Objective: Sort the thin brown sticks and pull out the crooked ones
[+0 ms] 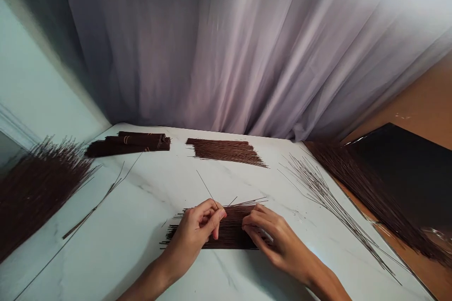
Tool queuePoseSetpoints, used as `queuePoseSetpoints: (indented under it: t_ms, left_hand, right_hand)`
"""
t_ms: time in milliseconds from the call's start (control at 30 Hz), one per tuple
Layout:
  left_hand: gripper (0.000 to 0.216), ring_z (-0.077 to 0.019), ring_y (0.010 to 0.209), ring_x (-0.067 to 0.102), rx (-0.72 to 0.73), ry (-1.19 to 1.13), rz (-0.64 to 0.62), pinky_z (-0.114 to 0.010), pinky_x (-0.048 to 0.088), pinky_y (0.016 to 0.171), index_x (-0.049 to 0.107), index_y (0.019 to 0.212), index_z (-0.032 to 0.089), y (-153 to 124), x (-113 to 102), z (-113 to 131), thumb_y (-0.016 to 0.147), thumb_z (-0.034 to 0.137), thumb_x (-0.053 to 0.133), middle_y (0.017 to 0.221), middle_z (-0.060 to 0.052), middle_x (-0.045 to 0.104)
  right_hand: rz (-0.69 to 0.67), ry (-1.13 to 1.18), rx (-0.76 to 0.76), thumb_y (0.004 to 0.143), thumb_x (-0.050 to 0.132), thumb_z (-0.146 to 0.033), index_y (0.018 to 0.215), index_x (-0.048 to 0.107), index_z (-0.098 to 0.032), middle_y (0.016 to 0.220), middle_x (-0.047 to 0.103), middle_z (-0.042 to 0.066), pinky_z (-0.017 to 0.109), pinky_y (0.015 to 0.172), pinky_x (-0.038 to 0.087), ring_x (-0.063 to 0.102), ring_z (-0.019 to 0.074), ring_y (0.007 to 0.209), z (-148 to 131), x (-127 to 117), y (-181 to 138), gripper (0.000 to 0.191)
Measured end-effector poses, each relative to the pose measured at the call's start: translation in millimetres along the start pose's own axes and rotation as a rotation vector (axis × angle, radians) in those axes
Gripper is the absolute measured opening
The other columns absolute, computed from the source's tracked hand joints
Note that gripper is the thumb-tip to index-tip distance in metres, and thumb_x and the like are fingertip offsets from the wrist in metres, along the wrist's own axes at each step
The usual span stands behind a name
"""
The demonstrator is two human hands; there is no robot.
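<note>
In front of me lies a flat pile of thin dark brown sticks (pixel 233 225), side by side with uneven ends. My left hand (pixel 197 225) is over its left part, thumb and fingers pinching a single thin dark stick (pixel 205 183) that points up and to the left. My right hand (pixel 270 233) rests at the pile's right part. Its fingers are bent and pressed together at the sticks, and what lies between the fingertips is hidden. A few loose sticks (pixel 247 202) jut out along the pile's far edge.
Farther back lie a second flat stick pile (pixel 226 150) and tied dark bundles (pixel 130 143). A large heap (pixel 42 188) lies at the left, near a thin bunch (pixel 95 207). To the right are loose sticks (pixel 328 197) and a long dark bundle (pixel 367 188). A curtain (pixel 219 56) hangs behind.
</note>
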State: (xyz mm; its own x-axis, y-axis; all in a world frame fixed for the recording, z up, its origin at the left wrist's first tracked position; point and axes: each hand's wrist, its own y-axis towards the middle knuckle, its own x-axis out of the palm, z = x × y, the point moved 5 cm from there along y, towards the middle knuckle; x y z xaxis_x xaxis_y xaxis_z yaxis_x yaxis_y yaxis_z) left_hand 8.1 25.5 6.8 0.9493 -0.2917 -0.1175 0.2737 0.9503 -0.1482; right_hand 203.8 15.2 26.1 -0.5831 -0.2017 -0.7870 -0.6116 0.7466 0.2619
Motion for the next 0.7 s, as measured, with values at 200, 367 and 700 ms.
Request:
queuePoseSetpoints:
  t_ms: [200,367,700]
  left_hand:
    - [0.033,-0.0135,0.066,0.048,0.099,0.219,-0.167,-0.025,0.035,0.065,0.059,0.076,0.021,-8.8,8.4,19.6,0.103,0.038,0.048,0.068,0.003,0.058]
    - [0.034,-0.0151,0.074,0.056,0.157,0.222,-0.212,-0.025,0.038,0.067,0.058,0.075,0.021,-16.0,10.3,27.6,0.103,0.040,0.049,0.079,0.000,0.063]
    - [0.031,-0.0139,0.067,0.044,0.111,0.069,-0.119,-0.027,0.034,0.066,0.058,0.082,0.021,-5.6,-2.0,20.5,0.103,0.043,0.050,0.067,0.004,0.057]
  right_hand:
    - [0.250,-0.180,-0.064,0.101,0.047,-0.014,0.099,0.060,-0.022,0.079,0.063,0.004,0.035,0.069,0.039,0.052,0.0200,0.077,-14.8,-36.5,19.6,0.016]
    - [0.090,-0.060,0.081,0.103,0.052,-0.025,0.090,0.067,-0.022,0.082,0.070,0.002,0.035,0.077,0.043,0.057,0.0184,0.079,6.9,-12.6,37.7,0.020]
    - [-0.164,0.185,0.101,0.103,0.053,-0.026,0.094,0.065,-0.026,0.085,0.069,-0.001,0.037,0.087,0.054,0.063,0.0172,0.085,-1.6,-7.8,0.3,0.016]
